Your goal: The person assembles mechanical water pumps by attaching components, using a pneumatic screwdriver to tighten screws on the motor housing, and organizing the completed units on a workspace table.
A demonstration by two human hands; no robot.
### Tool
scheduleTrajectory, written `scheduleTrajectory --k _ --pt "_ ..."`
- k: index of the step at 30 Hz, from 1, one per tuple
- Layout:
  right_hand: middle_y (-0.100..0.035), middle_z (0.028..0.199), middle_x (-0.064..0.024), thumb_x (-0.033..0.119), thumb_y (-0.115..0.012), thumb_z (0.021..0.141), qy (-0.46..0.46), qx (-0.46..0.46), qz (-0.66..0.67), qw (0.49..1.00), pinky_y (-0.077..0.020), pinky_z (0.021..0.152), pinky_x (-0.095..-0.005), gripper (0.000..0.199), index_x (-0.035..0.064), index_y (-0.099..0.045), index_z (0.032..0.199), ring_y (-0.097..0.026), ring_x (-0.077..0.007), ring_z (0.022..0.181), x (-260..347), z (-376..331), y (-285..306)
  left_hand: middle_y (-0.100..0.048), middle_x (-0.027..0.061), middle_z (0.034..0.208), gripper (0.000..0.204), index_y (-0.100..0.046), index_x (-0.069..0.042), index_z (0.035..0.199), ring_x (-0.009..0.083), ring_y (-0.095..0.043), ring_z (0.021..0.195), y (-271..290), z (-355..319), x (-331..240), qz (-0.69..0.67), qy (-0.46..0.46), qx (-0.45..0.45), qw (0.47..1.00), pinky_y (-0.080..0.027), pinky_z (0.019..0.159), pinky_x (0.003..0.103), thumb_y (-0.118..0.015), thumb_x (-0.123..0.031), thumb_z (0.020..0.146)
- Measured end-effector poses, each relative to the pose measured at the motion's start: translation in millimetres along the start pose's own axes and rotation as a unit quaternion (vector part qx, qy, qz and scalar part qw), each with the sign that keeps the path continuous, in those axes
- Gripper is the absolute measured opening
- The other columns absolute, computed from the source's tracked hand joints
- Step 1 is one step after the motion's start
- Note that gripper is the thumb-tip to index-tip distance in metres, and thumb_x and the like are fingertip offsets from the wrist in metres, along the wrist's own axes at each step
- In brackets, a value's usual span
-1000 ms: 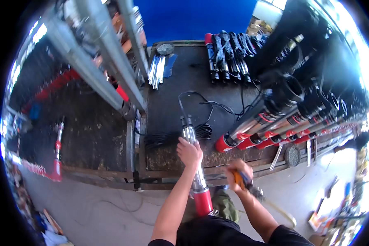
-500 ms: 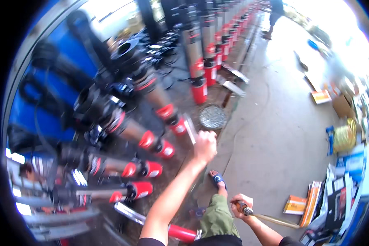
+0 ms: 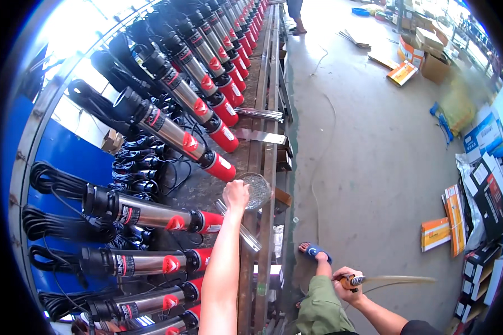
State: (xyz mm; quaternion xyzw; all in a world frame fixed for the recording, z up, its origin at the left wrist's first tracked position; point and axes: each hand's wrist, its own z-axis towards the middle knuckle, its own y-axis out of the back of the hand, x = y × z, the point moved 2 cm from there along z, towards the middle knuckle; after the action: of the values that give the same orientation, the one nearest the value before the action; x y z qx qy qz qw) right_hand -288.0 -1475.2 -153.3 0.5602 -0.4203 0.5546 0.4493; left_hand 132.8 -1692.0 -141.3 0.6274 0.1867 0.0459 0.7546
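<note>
My left hand reaches over the bench with its fingers closed, at the left rim of a round dish of small shiny metal pieces. Whatever the fingers hold, if anything, is hidden. Just below that hand, a narrow metal strip lies slantwise on the bench. Steel submersible pumps with red ends flank the arm; the closest pump has its red end beside my wrist. Low on the right, my right hand grips an orange air tool, with a yellowish hose running from its end.
More pumps stand in a long leaning row with coiled black cables. Metal strips lie by the bench edge. Orange cartons and other boxes line the floor's right side. A thin hose crosses the floor. A person stands far ahead.
The view has swung round toward the right. My left hand has moved from beside the metal strip to the dish's rim. My right hand still grips the air tool.
</note>
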Motion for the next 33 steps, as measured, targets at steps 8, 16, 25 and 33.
scheduleTrajectory --k 8,16,25,33 --pt "-0.069 0.085 -0.0063 -0.005 -0.065 0.078 -0.026 0.078 0.089 0.993 -0.0536 0.074 -0.028 0.017 0.0021 -0.066 0.094 -0.066 -0.014 0.078 24 1 -49 -0.073 0.0102 0.08 0.01 -0.07 0.001 0.098 0.0097 -0.063 0.06 29 -66 19 -0.602 0.245 0.013 0.76 -0.048 0.047 0.022 -0.069 -0.007 0.093" --pt "-0.049 0.084 -0.0103 0.007 -0.057 0.083 0.085 0.151 0.377 0.91 -0.047 0.055 -0.0325 0.02 0.003 -0.048 0.1 -0.052 -0.0158 0.059 152 -6 -142 -0.06 0.0038 0.075 0.026 -0.067 -0.001 0.095 0.0112 -0.049 0.058 124 -376 -10 -0.877 0.361 0.033 0.315 -0.037 0.053 0.026 -0.063 -0.026 0.101" --pt "-0.051 0.085 -0.0103 0.012 -0.055 0.081 0.001 0.334 0.418 0.845 -0.0457 0.057 -0.0336 0.021 0.0045 -0.048 0.099 -0.049 -0.0159 0.056 263 -93 -191 -0.067 0.0058 0.084 0.021 -0.068 0.002 0.108 0.009 -0.051 0.062 243 -529 -89 -0.894 0.325 -0.234 0.202 -0.036 0.054 0.023 -0.061 -0.016 0.101" --pt "-0.05 0.08 -0.0097 0.012 -0.055 0.08 -0.02 0.473 0.362 0.803 -0.0439 0.057 -0.0359 0.021 0.0046 -0.049 0.099 -0.048 -0.018 0.058 311 -179 -205 -0.068 0.0063 0.085 0.02 -0.066 0.001 0.109 0.0114 -0.056 0.065 270 -619 -120 -0.894 0.293 -0.328 0.087 -0.042 0.058 0.024 -0.062 -0.016 0.1"
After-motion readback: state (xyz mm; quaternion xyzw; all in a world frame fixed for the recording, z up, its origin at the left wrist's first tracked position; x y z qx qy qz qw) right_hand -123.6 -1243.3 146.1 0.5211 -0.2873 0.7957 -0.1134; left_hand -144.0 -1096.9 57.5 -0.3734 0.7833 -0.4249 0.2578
